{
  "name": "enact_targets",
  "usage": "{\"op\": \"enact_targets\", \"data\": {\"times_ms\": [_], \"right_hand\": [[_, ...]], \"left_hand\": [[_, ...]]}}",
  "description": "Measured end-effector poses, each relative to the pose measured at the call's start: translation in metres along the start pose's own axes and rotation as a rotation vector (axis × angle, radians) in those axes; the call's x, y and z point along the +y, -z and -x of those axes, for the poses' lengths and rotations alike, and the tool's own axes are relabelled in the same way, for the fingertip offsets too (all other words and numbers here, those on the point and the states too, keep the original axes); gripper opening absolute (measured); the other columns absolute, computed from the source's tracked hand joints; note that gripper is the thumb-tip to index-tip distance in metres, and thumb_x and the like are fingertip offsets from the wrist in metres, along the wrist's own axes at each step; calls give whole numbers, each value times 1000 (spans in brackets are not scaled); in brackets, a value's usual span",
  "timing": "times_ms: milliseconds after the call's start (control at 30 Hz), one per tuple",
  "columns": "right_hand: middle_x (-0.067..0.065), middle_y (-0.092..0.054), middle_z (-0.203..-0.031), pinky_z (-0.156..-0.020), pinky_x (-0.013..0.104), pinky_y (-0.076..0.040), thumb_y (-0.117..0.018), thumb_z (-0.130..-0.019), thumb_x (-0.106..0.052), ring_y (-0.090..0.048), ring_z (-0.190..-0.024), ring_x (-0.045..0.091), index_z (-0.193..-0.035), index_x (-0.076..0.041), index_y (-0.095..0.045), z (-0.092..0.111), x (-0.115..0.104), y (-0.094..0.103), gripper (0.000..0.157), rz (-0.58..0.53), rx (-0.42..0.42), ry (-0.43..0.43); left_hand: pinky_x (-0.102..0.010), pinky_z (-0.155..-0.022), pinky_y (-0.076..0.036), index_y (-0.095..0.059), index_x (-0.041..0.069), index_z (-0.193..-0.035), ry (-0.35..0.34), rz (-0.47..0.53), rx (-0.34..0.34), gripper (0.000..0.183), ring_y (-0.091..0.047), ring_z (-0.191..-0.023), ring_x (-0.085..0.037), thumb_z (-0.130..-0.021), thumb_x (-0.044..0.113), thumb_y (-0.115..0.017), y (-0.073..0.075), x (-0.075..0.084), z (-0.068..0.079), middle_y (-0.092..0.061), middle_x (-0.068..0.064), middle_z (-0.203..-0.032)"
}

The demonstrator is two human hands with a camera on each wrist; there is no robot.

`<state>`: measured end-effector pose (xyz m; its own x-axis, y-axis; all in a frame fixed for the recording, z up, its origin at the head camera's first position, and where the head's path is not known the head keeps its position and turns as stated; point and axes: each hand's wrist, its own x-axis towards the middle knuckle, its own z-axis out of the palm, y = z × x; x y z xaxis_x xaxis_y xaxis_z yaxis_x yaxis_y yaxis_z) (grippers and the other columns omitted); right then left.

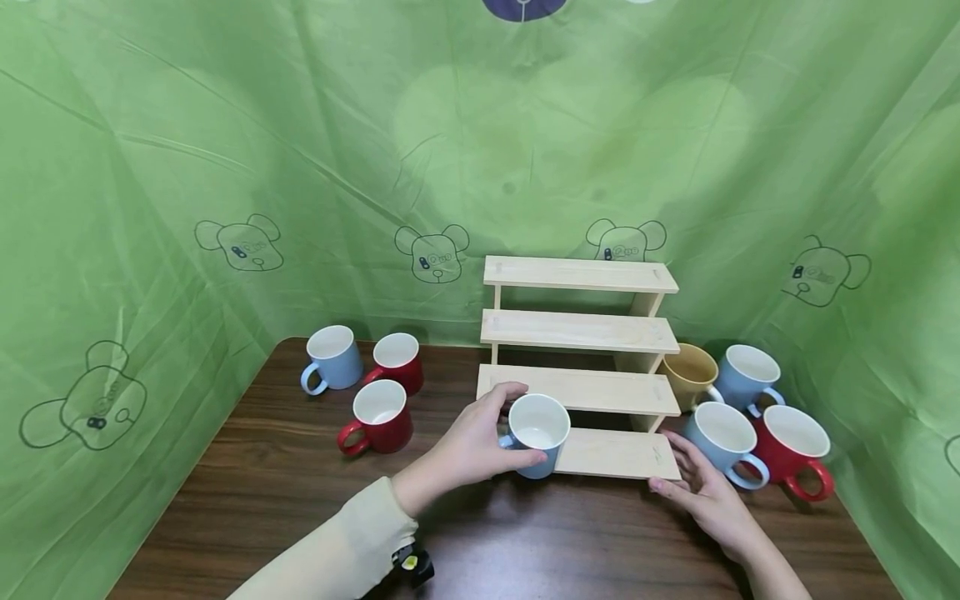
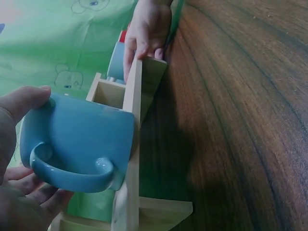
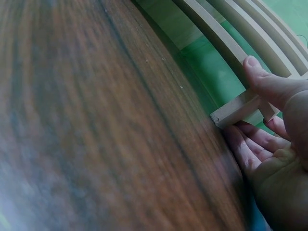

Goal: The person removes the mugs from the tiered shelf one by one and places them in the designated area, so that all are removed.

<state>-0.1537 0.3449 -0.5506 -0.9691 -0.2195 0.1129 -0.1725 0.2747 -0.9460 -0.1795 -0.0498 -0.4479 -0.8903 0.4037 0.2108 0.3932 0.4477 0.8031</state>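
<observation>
My left hand (image 1: 480, 437) holds a light blue mug (image 1: 538, 433) by its upper part, thumb and fingers on opposite sides. The mug is upright at the left end of the bottom step of a stepped wooden display rack (image 1: 577, 327). In the left wrist view, the mug's handle (image 2: 72, 175) faces my palm and its base meets the board (image 2: 132, 144). My right hand (image 1: 708, 492) grips the right end of that bottom step. In the right wrist view, its thumb (image 3: 262, 79) lies on the board while the other fingers (image 3: 248, 144) are below, beside a support.
Left of the rack stand a blue mug (image 1: 335, 358) and two red mugs (image 1: 399, 364). Close on its right are a yellow mug (image 1: 686, 375), two blue mugs (image 1: 723, 437) and a red mug (image 1: 791, 450). A green curtain (image 1: 337, 167) hangs behind the wooden table (image 1: 300, 500).
</observation>
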Motion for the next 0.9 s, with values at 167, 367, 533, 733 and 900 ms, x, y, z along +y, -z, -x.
{"op": "enact_targets", "data": {"times_ms": [167, 367, 533, 733, 900], "right_hand": [[-4, -64, -145, -91, 19, -58, -74, -101, 5, -64, -121, -5, -165, 6, -30, 0, -1, 0, 77, -8, 2, -2], [-15, -63, -140, -90, 19, -58, -74, -100, 7, -65, -120, -4, -164, 7, -31, 1, 0, 0, 77, -22, 4, 18], [-19, -62, -139, -91, 19, -58, -74, -101, 4, -65, -120, -4, -165, 7, -30, 1, 1, 0, 78, -11, -1, 10], [-24, -62, -138, -91, 19, -58, -75, -101, 2, -65, -120, -4, -165, 7, -30, 2, 0, 0, 78, -4, -6, -4], [-18, -62, -139, -91, 20, -59, -75, -101, 2, -65, -120, -4, -164, 7, -29, 1, 0, 1, 78, -6, -7, 0]], "left_hand": [[-38, -104, -56, -54, 10, -152, -1, -33, 16, 92, -69, -116, -16, -78, 32, -102, -5, -1, -2, -70, -2, -135], [-39, -103, -56, -56, 12, -151, 12, -52, 38, 91, -68, -115, -16, -76, 34, -103, -11, -1, -3, -72, 0, -130], [-38, -100, -56, -58, 16, -149, 23, -32, 56, 90, -69, -112, -14, -74, 36, -103, -13, -2, -2, -74, 4, -127], [-39, -99, -56, -60, 19, -146, 36, -22, 70, 88, -69, -111, -14, -72, 37, -104, -15, -1, -1, -74, 6, -125], [-39, -99, -56, -62, 20, -144, 51, 1, 72, 85, -69, -111, -13, -72, 36, -105, -15, 0, -1, -75, 7, -124]]}}
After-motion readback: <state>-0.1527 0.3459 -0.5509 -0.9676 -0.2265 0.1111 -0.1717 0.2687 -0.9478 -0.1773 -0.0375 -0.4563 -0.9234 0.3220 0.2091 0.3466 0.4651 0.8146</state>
